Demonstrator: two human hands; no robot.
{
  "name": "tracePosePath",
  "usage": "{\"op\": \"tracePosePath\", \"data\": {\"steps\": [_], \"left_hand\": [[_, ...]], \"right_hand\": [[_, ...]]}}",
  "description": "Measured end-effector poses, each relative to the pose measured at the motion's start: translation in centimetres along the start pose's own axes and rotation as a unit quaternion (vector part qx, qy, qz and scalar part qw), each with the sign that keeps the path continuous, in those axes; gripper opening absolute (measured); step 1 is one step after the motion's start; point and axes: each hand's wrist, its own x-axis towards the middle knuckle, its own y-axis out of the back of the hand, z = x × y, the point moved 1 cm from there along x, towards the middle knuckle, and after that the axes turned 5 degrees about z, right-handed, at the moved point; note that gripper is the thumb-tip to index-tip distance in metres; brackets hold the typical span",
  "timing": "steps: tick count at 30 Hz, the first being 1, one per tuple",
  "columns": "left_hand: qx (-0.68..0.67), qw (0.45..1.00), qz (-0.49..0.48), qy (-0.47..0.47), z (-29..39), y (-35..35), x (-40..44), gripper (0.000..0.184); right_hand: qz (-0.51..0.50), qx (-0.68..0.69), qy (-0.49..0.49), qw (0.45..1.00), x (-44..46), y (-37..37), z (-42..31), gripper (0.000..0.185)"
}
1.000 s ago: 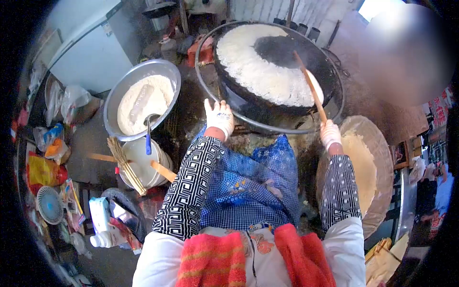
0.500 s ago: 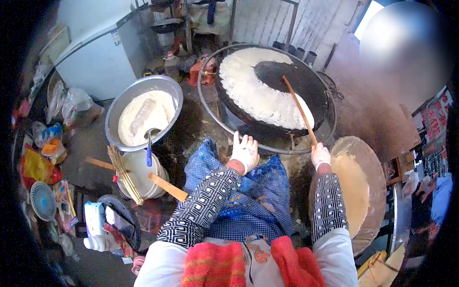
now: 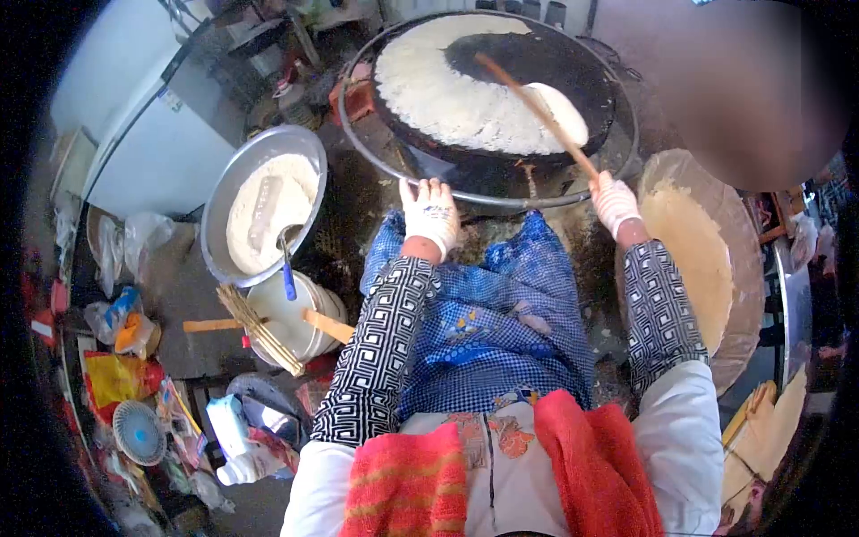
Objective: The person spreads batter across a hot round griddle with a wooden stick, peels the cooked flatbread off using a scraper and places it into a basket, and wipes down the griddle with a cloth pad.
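My left hand (image 3: pixel 429 217), in a white glove, has its fingers over the near side of a metal ring (image 3: pixel 501 200) that circles a round black griddle (image 3: pixel 586 80). A pale layer of batter (image 3: pixel 429 94) covers the griddle's left and near parts, leaving a dark area at centre and right. In my gloved right hand (image 3: pixel 615 204) is a wooden stick (image 3: pixel 543 115), gripped by its near end. It slants up and left across the batter, with a smooth lobe of batter on its right. Whether the stick touches the griddle all along, I cannot tell.
Left stands a metal basin (image 3: pixel 215 224) of pale mix with a blue-handled ladle (image 3: pixel 288 279). Below it are a white bucket (image 3: pixel 313 300) and a straw brush (image 3: pixel 259 331). A wide, lined tub (image 3: pixel 747 295) with tan contents is at right. A freezer (image 3: pixel 148 166) stands behind.
The view has shifted, so the griddle appears higher. The stick has swung left and slants more, with batter now showing on its right. My left hand stays at the ring.
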Motion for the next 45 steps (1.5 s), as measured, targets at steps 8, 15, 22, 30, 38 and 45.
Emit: {"op": "tracePosePath", "data": {"steps": [8, 15, 22, 30, 38, 45], "left_hand": [[-0.023, 0.994, -0.092, 0.047, -2.0, 3.2, 0.4, 0.055], [0.007, 0.991, -0.104, 0.084, -4.2, 1.8, 0.4, 0.064], [-0.128, 0.986, 0.070, -0.079, 5.5, 4.9, -0.8, 0.054], [-0.025, 0.997, 0.038, -0.065, 4.7, 2.1, -1.5, 0.052], [-0.014, 0.997, 0.064, -0.037, 2.6, 1.8, -1.4, 0.046], [0.002, 0.999, 0.038, 0.000, 0.7, 1.1, -0.5, 0.047]], "right_hand": [[0.007, -0.051, 0.026, 0.998, -1.1, 1.8, -1.5, 0.030], [0.095, -0.095, 0.048, 0.990, 0.0, -1.0, 3.3, 0.033], [0.051, -0.097, -0.010, 0.994, 0.9, -0.5, 1.4, 0.032], [0.026, -0.126, 0.006, 0.992, 0.4, -0.8, 1.1, 0.033], [0.011, -0.133, 0.022, 0.991, 0.7, -1.0, 0.5, 0.034], [0.010, -0.089, 0.099, 0.991, -0.6, -0.1, -0.6, 0.033]]}}
